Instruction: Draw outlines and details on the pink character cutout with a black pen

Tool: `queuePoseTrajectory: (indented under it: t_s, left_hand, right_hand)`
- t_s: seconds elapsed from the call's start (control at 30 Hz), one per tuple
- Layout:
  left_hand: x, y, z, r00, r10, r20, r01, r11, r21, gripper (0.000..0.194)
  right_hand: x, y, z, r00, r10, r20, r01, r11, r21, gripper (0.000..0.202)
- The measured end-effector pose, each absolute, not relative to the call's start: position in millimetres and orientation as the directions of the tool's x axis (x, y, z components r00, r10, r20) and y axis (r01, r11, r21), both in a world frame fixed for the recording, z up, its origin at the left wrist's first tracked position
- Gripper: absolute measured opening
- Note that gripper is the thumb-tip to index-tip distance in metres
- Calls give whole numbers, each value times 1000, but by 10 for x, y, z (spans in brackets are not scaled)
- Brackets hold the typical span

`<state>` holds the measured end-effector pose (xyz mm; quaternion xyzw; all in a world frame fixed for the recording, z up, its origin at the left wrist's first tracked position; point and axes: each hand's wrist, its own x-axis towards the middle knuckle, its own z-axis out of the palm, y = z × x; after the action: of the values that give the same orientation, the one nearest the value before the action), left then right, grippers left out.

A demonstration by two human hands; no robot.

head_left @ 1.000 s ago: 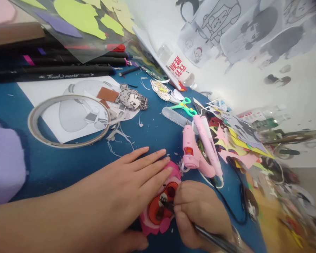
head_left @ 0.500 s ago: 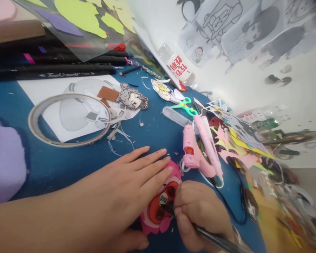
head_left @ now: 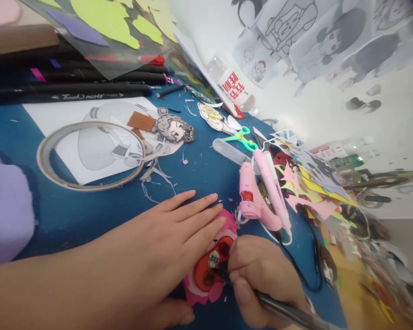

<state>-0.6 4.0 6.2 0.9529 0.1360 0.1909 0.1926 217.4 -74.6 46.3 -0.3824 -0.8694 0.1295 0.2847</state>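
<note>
A pink cutout [head_left: 198,297] with a red-orange oval face lies on the blue table, partly hidden under my left hand [head_left: 165,247]. That hand is flat, its fingers stretched out across the cutout's upper left edge. My right hand [head_left: 265,275] is closed around a black pen [head_left: 282,308], and the pen's dark tip touches or nearly touches the oval near a small pale patch. Just beyond my hands, a pink glue gun [head_left: 250,192] rests on the table.
A tape ring [head_left: 43,160] lies over a printed sheet [head_left: 37,110] at the left, with black markers [head_left: 99,94] behind. Green scissors [head_left: 242,137], a bottle [head_left: 232,85] and paper scraps [head_left: 313,201] lie further back. Purple material [head_left: 7,206] is at the left edge.
My right hand and the pen have shifted very slightly. My left hand and the cutout look the same.
</note>
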Motion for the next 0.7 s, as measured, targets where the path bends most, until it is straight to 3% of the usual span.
queuePoseTrajectory:
  t_s: [0.17,0.7]
  left_hand:
    - [-8,39,67,888,334,317,184,-888,422,98]
    - [-11,43,67,884,329,331,178,-894,410,98]
  right_hand:
    - [2222,-791,451,-524,766,372,585,641,-496,23]
    - [2240,-764,476,-539,762,358,605,647,-464,26]
